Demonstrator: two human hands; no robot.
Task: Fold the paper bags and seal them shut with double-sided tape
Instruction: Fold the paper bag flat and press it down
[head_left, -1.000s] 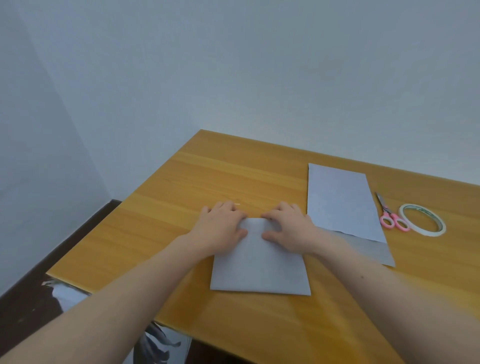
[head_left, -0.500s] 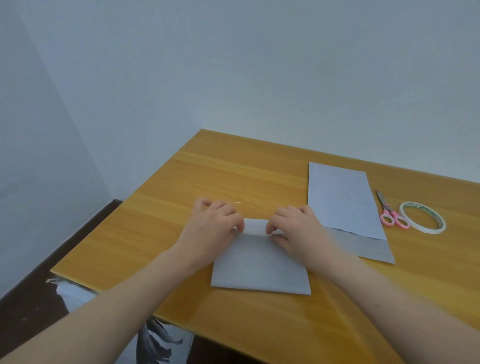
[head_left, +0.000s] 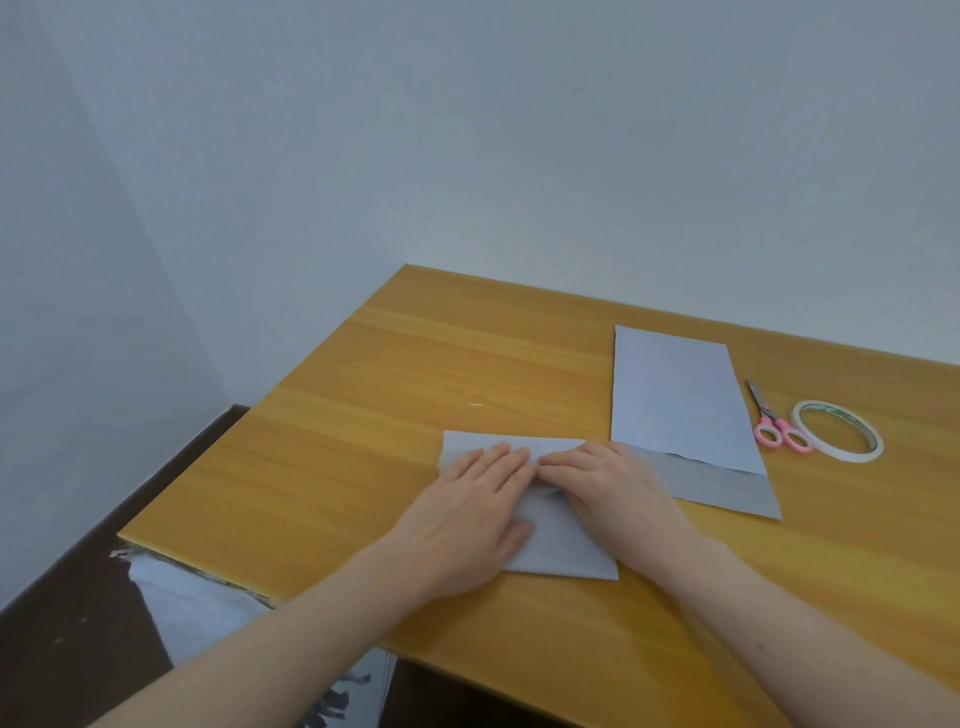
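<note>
A folded grey paper bag (head_left: 558, 545) lies flat near the front edge of the wooden table (head_left: 363, 441). My left hand (head_left: 470, 512) presses on its left half with straight fingers. My right hand (head_left: 610, 488) lies flat on its right half, fingertips meeting the left hand's near the top fold. Two more grey paper bags (head_left: 680, 400) lie stacked flat to the right. A roll of double-sided tape (head_left: 837, 430) lies flat at the far right.
Pink-handled scissors (head_left: 774, 426) lie between the bag stack and the tape roll. White walls stand behind and to the left. White and printed material (head_left: 208, 613) hangs below the table's front left corner. The floor is dark brown.
Both hands slid back from the bag's top edge toward me and flattened onto the bag, uncovering the folded top strip. The view shifted slightly.
</note>
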